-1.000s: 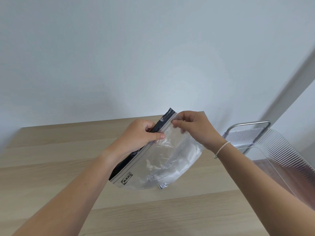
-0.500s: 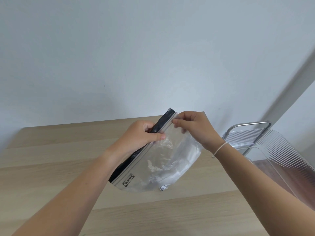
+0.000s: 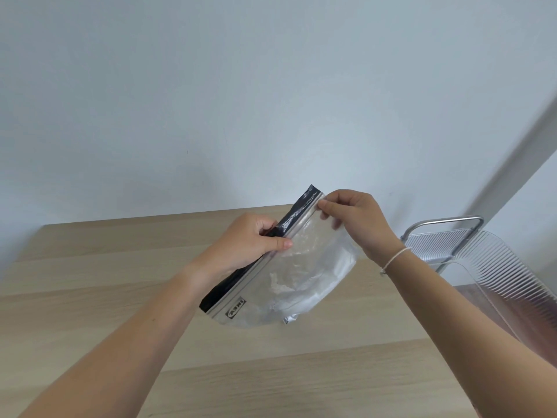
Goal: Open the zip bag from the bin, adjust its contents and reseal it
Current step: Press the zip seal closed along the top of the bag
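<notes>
- From my head camera: my left hand point(image 3: 253, 242) pinches the zip bag point(image 3: 289, 279) at the middle of its strip, and my right hand point(image 3: 355, 218) pinches the far end.
- The bag hangs between my fingers, above the table point(image 3: 90, 297).
- I should press along the strip, bit by bit, without skipping.
- I count one bag and two hands.

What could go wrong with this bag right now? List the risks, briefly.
1. The zip bag is held in the air above the wooden table, gripped only along its seal strip by the left hand and right hand; a slipped pinch could drop it.
2. The bag hangs tilted, mouth sideways, so its pale contents might slide out once opened.
3. The thin film is crumpled; pulling unevenly may tear it or misalign the strip.
</notes>
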{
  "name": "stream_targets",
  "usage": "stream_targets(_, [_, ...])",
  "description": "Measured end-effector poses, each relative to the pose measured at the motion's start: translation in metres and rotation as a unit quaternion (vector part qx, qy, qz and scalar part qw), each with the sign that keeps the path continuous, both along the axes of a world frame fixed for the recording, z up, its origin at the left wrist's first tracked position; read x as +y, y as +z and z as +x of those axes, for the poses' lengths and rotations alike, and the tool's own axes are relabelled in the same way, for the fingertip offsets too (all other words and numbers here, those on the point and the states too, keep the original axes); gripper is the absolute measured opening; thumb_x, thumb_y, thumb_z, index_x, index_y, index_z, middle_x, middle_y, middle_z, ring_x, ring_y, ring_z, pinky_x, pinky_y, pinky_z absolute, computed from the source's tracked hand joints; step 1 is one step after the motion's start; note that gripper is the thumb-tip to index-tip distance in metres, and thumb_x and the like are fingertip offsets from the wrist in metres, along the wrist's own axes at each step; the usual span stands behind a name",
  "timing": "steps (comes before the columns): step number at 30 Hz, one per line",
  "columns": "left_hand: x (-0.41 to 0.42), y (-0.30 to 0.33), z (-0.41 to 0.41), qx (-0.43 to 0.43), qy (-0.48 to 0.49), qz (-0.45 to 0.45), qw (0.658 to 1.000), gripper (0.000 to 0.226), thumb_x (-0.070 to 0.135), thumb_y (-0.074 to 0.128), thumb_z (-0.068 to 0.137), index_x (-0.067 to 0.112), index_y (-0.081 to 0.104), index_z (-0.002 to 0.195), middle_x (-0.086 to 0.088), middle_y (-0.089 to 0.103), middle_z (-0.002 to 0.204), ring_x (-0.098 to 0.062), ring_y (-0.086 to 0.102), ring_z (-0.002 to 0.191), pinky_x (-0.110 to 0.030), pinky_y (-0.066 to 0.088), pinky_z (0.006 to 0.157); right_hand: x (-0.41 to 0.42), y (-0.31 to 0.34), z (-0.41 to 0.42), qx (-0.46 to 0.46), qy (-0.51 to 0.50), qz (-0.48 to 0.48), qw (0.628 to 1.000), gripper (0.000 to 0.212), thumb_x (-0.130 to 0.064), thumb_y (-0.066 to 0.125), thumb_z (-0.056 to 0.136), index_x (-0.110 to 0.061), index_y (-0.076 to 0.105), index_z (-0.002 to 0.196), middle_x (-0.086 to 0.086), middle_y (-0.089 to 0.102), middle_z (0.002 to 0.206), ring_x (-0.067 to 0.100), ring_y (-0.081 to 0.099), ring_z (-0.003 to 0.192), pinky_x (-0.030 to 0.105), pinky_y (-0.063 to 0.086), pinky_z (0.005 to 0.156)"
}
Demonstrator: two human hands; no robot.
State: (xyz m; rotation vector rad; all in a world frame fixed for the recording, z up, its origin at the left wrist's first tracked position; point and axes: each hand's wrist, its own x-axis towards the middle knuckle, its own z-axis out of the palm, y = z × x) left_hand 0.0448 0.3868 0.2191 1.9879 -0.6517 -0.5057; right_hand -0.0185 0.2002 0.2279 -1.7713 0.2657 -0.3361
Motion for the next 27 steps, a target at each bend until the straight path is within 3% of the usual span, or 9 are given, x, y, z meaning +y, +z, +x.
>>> stream_targets(4, [0.000, -0.003, 0.001, 0.027, 0.010, -0.010, 1.000, 0.028, 0.019, 0.074, 0.074, 0.027, 0.063, 0.049, 0.011, 0.052, 0.038, -0.001, 0.042, 0.038, -0.009, 0.031, 0.040, -0.001, -0.003, 0.003, 0.000, -0.015, 0.004, 1.000, 0.013, -0.014, 0.063, 0.080, -0.011, 0.069, 0.069, -0.010, 0.061, 0.052, 0.001, 0.044, 0.042, 0.008, 0.040, 0.048])
stream_targets(7, [0.002, -0.004, 0.002, 0.058, 0.004, -0.010, 0.998, 0.009, 0.015, 0.076, 0.071, 0.019, 0.070, 0.066, 0.005, 0.056, 0.048, -0.006, 0.045, 0.044, -0.011, 0.037, 0.046, -0.007, -0.006, 0.005, 0.003, -0.031, 0.006, 1.000, 0.013, -0.018, 0.064, 0.079, -0.014, 0.069, 0.068, -0.013, 0.061, 0.050, 0.002, 0.045, 0.043, 0.011, 0.041, 0.050])
stream_targets(9, [0.007, -0.005, 0.003, 0.055, 0.002, 0.011, 0.998, 0.008, 0.015, 0.077, 0.071, 0.012, 0.070, 0.070, 0.005, 0.057, 0.048, -0.006, 0.046, 0.044, -0.012, 0.039, 0.047, -0.015, -0.007, 0.005, 0.009, -0.046, 0.004, 0.999, 0.014, -0.024, 0.064, 0.078, -0.017, 0.069, 0.068, -0.012, 0.063, 0.054, 0.005, 0.047, 0.046, 0.019, 0.042, 0.057])
stream_targets(14, [0.011, -0.003, 0.003, 0.026, 0.006, 0.033, 0.999, 0.015, 0.020, 0.075, 0.073, 0.019, 0.066, 0.061, 0.009, 0.058, 0.044, -0.002, 0.047, 0.041, -0.010, 0.039, 0.048, -0.023, -0.013, 0.003, 0.013, -0.039, 0.000, 0.999, 0.015, -0.031, 0.064, 0.075, -0.017, 0.070, 0.071, -0.012, 0.066, 0.057, 0.004, 0.050, 0.046, 0.026, 0.042, 0.063])
stream_targets(18, [0.009, -0.007, 0.001, 0.001, 0.007, 0.044, 0.999, 0.017, 0.019, 0.073, 0.075, 0.015, 0.063, 0.062, 0.006, 0.058, 0.049, 0.000, 0.046, 0.041, -0.020, 0.039, 0.055, -0.023, -0.018, 0.004, 0.017, -0.043, -0.011, 0.999, 0.019, -0.036, 0.065, 0.072, -0.018, 0.070, 0.071, -0.012, 0.067, 0.058, 0.003, 0.051, 0.046, 0.026, 0.043, 0.063])
stream_targets(21, [0.009, -0.011, 0.002, -0.003, 0.012, 0.044, 0.999, 0.019, 0.021, 0.074, 0.074, 0.016, 0.063, 0.060, 0.010, 0.056, 0.042, -0.001, 0.046, 0.042, -0.021, 0.037, 0.055, -0.024, -0.019, 0.004, 0.017, -0.048, -0.014, 0.999, 0.020, -0.038, 0.065, 0.070, -0.019, 0.071, 0.071, -0.012, 0.067, 0.059, 0.004, 0.052, 0.047, 0.027, 0.044, 0.063])
stream_targets(24, [0.012, -0.012, 0.005, 0.016, 0.007, 0.034, 0.999, 0.016, 0.023, 0.076, 0.073, 0.020, 0.066, 0.060, 0.011, 0.057, 0.043, -0.001, 0.047, 0.044, -0.017, 0.038, 0.051, -0.024, -0.020, 0.006, 0.014, -0.050, -0.015, 0.999, 0.017, -0.034, 0.065, 0.074, -0.018, 0.071, 0.071, -0.012, 0.067, 0.057, 0.004, 0.051, 0.046, 0.024, 0.045, 0.061])
stream_targets(27, [0.019, -0.013, 0.009, -0.005, 0.006, 0.063, 0.998, 0.012, 0.023, 0.077, 0.070, 0.015, 0.070, 0.067, 0.010, 0.058, 0.047, -0.004, 0.047, 0.048, -0.020, 0.035, 0.052, -0.031, -0.016, 0.007, -0.006, -0.089, 0.012, 0.996, 0.016, -0.023, 0.064, 0.079, -0.019, 0.069, 0.064, -0.010, 0.063, 0.053, 0.001, 0.047, 0.041, 0.012, 0.042, 0.050])
